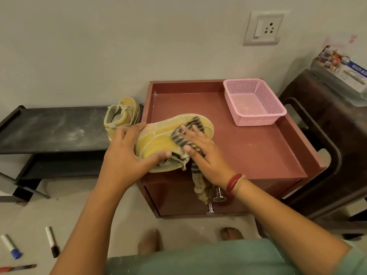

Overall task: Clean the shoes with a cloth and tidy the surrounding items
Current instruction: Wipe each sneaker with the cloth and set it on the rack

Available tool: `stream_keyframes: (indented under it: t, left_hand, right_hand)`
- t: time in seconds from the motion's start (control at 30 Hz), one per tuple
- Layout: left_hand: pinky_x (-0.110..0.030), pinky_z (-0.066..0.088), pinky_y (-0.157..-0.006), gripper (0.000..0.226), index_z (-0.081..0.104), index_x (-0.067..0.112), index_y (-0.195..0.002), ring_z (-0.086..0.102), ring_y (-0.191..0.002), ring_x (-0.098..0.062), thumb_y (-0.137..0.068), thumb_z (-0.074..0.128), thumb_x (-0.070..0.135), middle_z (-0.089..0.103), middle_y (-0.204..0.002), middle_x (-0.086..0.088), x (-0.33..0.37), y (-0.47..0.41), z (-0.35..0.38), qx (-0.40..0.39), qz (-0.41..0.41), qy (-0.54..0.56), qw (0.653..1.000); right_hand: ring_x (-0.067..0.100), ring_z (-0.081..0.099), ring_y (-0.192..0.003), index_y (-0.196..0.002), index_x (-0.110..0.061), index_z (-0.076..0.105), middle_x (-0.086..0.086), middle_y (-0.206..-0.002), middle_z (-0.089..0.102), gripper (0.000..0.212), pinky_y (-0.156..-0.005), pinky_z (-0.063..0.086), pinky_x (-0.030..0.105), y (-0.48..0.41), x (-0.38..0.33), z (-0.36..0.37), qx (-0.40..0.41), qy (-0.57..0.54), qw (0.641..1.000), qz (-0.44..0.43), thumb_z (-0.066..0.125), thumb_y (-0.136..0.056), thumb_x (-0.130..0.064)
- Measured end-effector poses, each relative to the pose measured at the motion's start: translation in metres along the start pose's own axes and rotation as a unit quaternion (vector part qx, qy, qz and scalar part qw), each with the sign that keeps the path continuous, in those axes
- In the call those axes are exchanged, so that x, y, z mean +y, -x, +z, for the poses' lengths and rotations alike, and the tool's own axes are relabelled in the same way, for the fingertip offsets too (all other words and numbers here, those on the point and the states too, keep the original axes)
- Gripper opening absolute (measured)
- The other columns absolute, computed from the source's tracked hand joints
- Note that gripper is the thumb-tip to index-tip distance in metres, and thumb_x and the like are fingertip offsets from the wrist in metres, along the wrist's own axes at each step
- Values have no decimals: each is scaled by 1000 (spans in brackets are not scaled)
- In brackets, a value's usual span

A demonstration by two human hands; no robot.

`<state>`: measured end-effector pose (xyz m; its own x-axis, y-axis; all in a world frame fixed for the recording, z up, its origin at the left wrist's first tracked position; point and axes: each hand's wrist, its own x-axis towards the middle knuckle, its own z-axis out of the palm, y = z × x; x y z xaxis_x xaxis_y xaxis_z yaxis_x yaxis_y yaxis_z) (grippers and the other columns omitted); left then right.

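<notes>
- Two yellow canvas shoes are in view: the near shoe [156, 141] lies on its side at the front-left edge of the reddish-brown tray-topped cabinet [258, 147], and the far shoe [123, 114] stands on the black low shelf [55, 128] beside it.
- Left hand [127, 153] grips the near shoe, fingers curled over its sole and thumb at its opening.
- Right hand [202, 147] presses a grey striped cloth [177, 136] flat against that shoe's side, fingers spread.
- Pink plastic mesh basket [256, 102] sits at the cabinet's back right.

A blue-and-white label [355, 71] on the clear box [335, 76] at the right edge is showing white capitals reading "MULTI BO", with the rest running off the frame. Smaller print beneath them is blurring past reading.
</notes>
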<state>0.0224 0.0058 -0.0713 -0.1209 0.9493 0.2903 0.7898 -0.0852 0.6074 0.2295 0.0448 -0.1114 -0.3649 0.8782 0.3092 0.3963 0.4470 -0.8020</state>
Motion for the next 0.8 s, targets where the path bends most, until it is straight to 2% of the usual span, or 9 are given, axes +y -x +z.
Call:
stream_keyframes:
  t: [0.1, 0.23, 0.3, 0.37, 0.47, 0.53, 0.63, 0.7, 0.8]
  left_hand:
    - [-28, 39, -85, 96, 49, 31, -136, 40, -110, -3, -56, 55, 83, 40, -122, 13, 1, 0, 2, 23, -1, 17, 1000]
    - [-30, 45, -79, 86, 57, 32, -128, 47, -104, -5, -58, 57, 82, 52, -122, 8, 0, 0, 1, 41, 19, -12, 999]
    - [-30, 46, -81, 83, 60, 33, -125, 50, -106, -6, -57, 60, 81, 55, -121, 9, 0, -1, 1, 49, 17, -8, 999]
    - [-29, 44, -83, 80, 61, 35, -123, 50, -109, -4, -56, 62, 79, 56, -121, 11, 1, -1, 2, 57, 10, 4, 998]
    - [-28, 43, -80, 79, 60, 34, -124, 51, -108, -5, -56, 61, 74, 54, -122, 12, -1, -2, 1, 53, 13, 7, 999]
    - [-29, 43, -78, 81, 58, 33, -125, 50, -108, -7, -55, 59, 73, 52, -123, 11, -3, -2, 1, 40, 23, 1, 999]
    - [-30, 43, -83, 88, 55, 35, -129, 46, -112, -5, -53, 61, 80, 50, -125, 11, -3, -4, 3, 28, 22, -10, 999]
    - [-29, 42, -84, 89, 55, 35, -130, 46, -112, -3, -54, 60, 81, 51, -125, 11, -3, -4, 4, 29, 23, -11, 999]
    - [-25, 40, -85, 88, 56, 31, -131, 43, -110, 1, -56, 60, 78, 53, -125, 9, -5, -4, 1, 19, 39, -8, 999]
  right_hand:
    - [9, 9, -145, -125, -60, 32, -19, -151, 24, 35, -118, 15, 49, -3, -4, 0, 11, -32, 997, 63, 38, -91, -54]
    - [6, 16, -144, -132, -45, 41, -17, -146, 38, 37, -119, 14, 44, 2, -12, -3, -79, -58, 994, -37, 43, -95, -38]
    - [5, 17, -143, -132, -39, 45, -15, -146, 38, 37, -118, 17, 46, -5, -5, -10, -54, -57, 997, 1, 46, -95, -36]
    - [4, 10, -144, -132, -41, 43, -17, -150, 29, 39, -119, 13, 47, -5, -8, -9, -41, -31, 998, 46, 45, -93, -42]
    - [6, 5, -145, -134, -42, 40, -19, -152, 25, 41, -118, 7, 39, 8, -17, 0, -100, -49, 994, -9, 48, -94, -38]
    - [7, 7, -145, -135, -39, 41, -18, -152, 27, 42, -118, 6, 40, 13, -17, 1, -135, -58, 988, -49, 46, -94, -37]
    - [9, 7, -145, -135, -40, 40, -15, -153, 23, 42, -118, 10, 52, -1, -1, -7, -51, -28, 998, 34, 44, -94, -41]
    - [10, 3, -145, -133, -46, 38, -18, -153, 20, 41, -118, 10, 52, 0, -4, -3, -38, -31, 997, 60, 44, -93, -44]
    - [8, 4, -146, -135, -51, 35, -21, -152, 24, 43, -118, 8, 42, 15, -12, 7, -100, -52, 993, -33, 43, -93, -42]
